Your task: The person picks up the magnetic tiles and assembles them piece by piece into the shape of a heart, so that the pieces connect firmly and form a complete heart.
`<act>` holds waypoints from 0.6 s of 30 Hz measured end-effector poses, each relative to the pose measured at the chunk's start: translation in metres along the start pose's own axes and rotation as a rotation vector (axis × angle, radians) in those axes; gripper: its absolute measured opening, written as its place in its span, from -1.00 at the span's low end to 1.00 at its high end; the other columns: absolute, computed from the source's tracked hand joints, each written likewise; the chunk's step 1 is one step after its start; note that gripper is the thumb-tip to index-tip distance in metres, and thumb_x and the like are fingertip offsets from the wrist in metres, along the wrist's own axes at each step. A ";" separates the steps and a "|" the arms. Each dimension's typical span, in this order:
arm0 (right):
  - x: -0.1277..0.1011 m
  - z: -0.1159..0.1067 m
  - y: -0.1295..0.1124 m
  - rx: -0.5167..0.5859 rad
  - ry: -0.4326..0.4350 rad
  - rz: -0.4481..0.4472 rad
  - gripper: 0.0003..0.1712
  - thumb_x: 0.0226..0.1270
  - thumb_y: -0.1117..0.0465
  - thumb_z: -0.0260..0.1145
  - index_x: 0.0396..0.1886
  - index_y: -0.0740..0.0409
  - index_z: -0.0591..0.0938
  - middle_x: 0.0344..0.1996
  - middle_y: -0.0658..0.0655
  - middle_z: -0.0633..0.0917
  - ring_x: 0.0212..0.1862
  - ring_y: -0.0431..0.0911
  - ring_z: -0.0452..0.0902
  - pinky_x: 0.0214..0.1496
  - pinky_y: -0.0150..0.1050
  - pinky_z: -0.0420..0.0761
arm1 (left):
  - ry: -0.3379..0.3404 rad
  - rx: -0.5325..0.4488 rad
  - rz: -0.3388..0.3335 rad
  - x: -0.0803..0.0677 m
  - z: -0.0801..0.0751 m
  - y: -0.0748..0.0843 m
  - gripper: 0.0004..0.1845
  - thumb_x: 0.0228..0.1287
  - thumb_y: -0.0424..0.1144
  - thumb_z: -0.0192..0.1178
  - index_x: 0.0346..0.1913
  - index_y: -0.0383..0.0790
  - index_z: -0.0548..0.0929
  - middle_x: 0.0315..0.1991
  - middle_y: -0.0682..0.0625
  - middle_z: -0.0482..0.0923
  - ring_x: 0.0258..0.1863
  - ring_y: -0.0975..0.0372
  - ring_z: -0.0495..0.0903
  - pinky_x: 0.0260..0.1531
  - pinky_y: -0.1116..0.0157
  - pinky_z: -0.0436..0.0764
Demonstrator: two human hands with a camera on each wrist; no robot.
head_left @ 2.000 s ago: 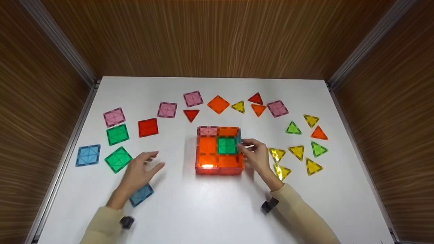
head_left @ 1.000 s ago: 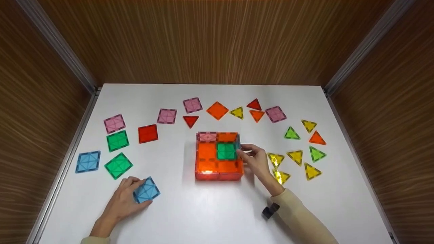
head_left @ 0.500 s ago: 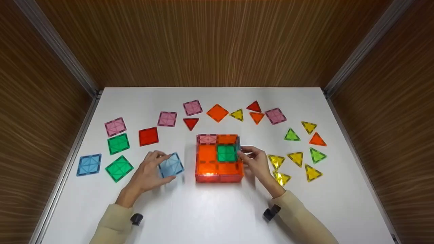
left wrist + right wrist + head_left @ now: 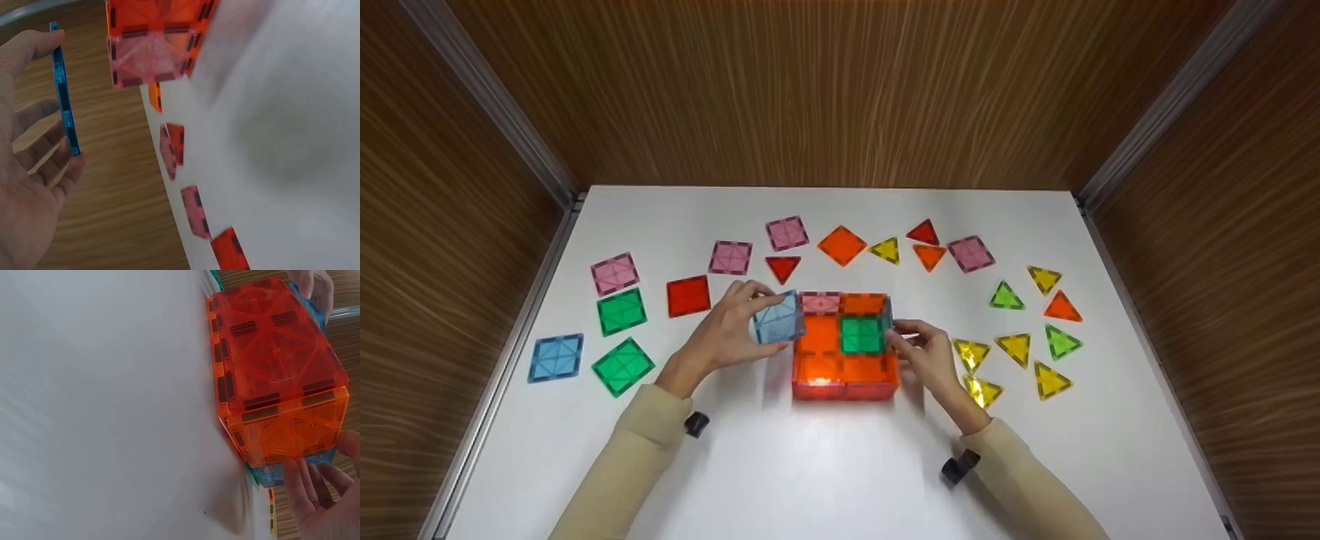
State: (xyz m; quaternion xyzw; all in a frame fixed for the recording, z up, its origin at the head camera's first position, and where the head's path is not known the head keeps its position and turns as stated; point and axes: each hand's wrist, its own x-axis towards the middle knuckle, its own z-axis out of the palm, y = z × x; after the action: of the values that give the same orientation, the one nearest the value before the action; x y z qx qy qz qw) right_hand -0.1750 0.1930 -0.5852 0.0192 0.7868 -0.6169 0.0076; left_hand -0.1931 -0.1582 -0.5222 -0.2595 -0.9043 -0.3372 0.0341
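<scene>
Head view: left hand (image 4: 720, 337) holds a blue square tile (image 4: 777, 319) by its edges, thumb one side, fingers the other, raised off the white table (image 4: 825, 465) and touching or nearly touching the left side of the tile box (image 4: 844, 345) at centre. Right hand (image 4: 926, 356) rests against the box's right wall, fingers lightly curled on it; whether it truly pinches the wall or just steadies it can't be told from these views.

Judgement on doing the step well: bring the blue tile upright and parallel to the box's left wall, line up edge to edge w/ the neighbour before letting the rims catch, and keep the right hand bracing so the box doesn't slide or fold.

Materials: tiles are translucent coloured plastic, thin, flat, hard, w/ dark bars along the rims and an X rib pattern. Left wrist view shows the blue tile (image 4: 63, 93) edge-on, very slim. Box is mostly orange, w/ pink and green panels. Loose squares and triangles lie scattered round it.
</scene>
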 end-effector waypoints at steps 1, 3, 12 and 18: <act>0.000 0.000 0.000 -0.003 -0.001 0.002 -0.61 0.41 0.16 0.49 0.10 0.33 0.76 -0.06 0.24 0.80 -0.27 -0.11 0.65 -0.28 -0.42 0.73 | -0.014 0.000 0.017 0.006 0.003 0.001 -0.32 0.12 -0.03 0.57 0.31 -0.16 0.69 0.18 -0.11 0.56 0.21 0.02 0.47 0.22 -0.03 0.70; 0.000 0.000 0.000 -0.006 -0.004 0.005 -0.60 0.41 0.15 0.49 0.11 0.31 0.76 -0.06 0.24 0.80 -0.27 -0.11 0.65 -0.28 -0.41 0.73 | -0.045 -0.001 0.038 0.017 0.009 0.003 -0.33 0.12 -0.03 0.56 0.30 -0.17 0.69 0.19 -0.11 0.56 0.21 0.01 0.46 0.25 -0.02 0.68; 0.001 0.001 0.003 0.012 0.006 0.010 -0.61 0.40 0.17 0.49 0.09 0.33 0.76 -0.09 0.23 0.80 -0.29 -0.15 0.66 -0.30 -0.41 0.73 | -0.146 0.031 0.057 0.055 0.034 0.004 -0.36 0.04 -0.03 0.50 0.25 -0.14 0.72 0.20 -0.11 0.58 0.24 0.02 0.45 0.30 -0.01 0.63; 0.002 0.001 0.001 0.021 0.015 0.022 -0.62 0.40 0.20 0.49 0.09 0.36 0.75 -0.12 0.21 0.80 -0.32 -0.18 0.67 -0.32 -0.40 0.75 | -0.172 0.033 0.104 0.061 0.042 0.001 -0.42 0.06 -0.06 0.49 0.19 -0.15 0.76 0.18 -0.12 0.61 0.24 0.00 0.49 0.32 -0.02 0.61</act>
State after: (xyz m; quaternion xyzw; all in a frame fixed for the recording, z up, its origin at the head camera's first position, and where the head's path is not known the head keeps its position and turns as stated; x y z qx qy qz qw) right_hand -0.1768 0.1921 -0.5860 0.0325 0.7800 -0.6249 0.0084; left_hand -0.2407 -0.1040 -0.5393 -0.3335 -0.8947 -0.2963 -0.0220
